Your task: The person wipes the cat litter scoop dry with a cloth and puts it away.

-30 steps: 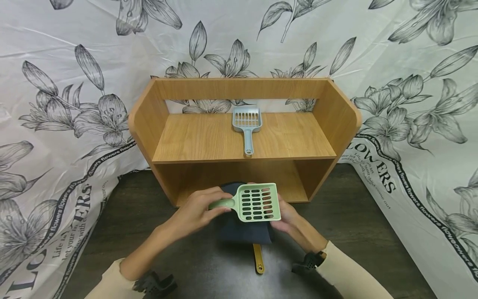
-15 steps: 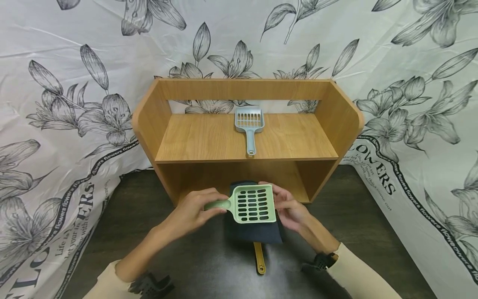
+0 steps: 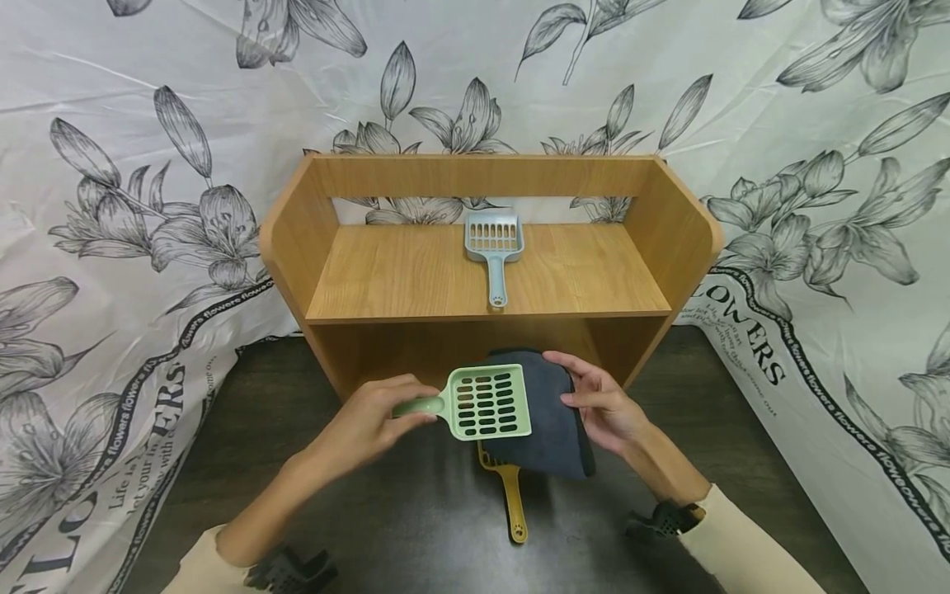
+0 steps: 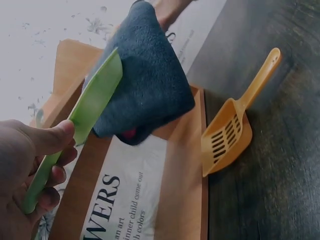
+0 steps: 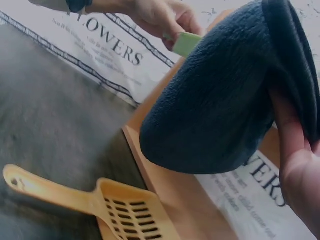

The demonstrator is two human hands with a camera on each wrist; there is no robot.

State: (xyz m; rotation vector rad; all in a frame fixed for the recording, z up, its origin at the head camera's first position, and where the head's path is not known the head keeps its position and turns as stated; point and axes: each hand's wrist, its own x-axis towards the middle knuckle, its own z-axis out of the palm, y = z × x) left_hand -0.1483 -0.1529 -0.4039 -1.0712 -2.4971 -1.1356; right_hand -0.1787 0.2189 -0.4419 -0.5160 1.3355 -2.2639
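Note:
My left hand (image 3: pixel 374 417) grips a light green slotted litter scoop (image 3: pixel 449 403) by its handle, its head turned to the right. In my right hand (image 3: pixel 607 411) is a folded dark blue cloth (image 3: pixel 552 421), pinched at its right edge between fingers and thumb. From the head view the scoop's head overlaps the cloth's left side. The left wrist view shows the scoop edge-on, its tip in front of the cloth. Below them a yellow litter scoop (image 3: pixel 510 495) lies on the dark table, its head partly hidden by the cloth and green scoop.
A wooden two-tier shelf (image 3: pixel 416 280) stands at the back of the table (image 3: pixel 416 528). On its upper board lies a blue-grey litter scoop (image 3: pixel 496 276). White flower-printed sheeting (image 3: pixel 148 49) covers the back and both sides.
The right hand has drawn the cloth to the right, out from behind the green scoop. The left hand has shifted slightly left with the scoop. More of the yellow scoop now shows.

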